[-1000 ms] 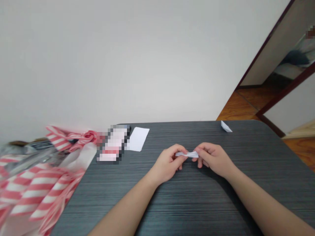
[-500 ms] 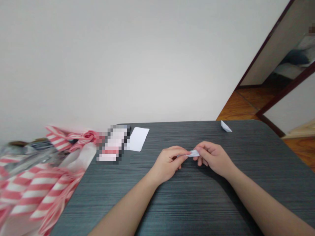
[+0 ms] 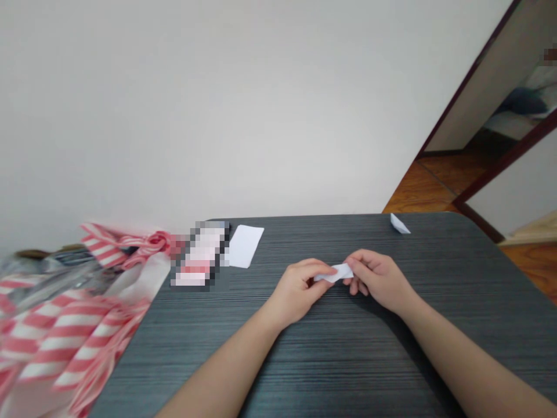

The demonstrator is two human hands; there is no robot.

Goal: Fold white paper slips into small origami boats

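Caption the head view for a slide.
Both hands hold a small piece of white paper over a dark table.

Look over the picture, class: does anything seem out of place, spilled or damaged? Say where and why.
The striped material heaped left of the table looks untidy: it's rumpled. The white paper between the left hand and right hand looks bent; no tear or spill shows.

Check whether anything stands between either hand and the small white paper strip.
Nothing visible does: the left hand and right hand both pinch the small white paper strip. On the table, the flat white paper lies to the left and the folded white paper to the right, both farther back.
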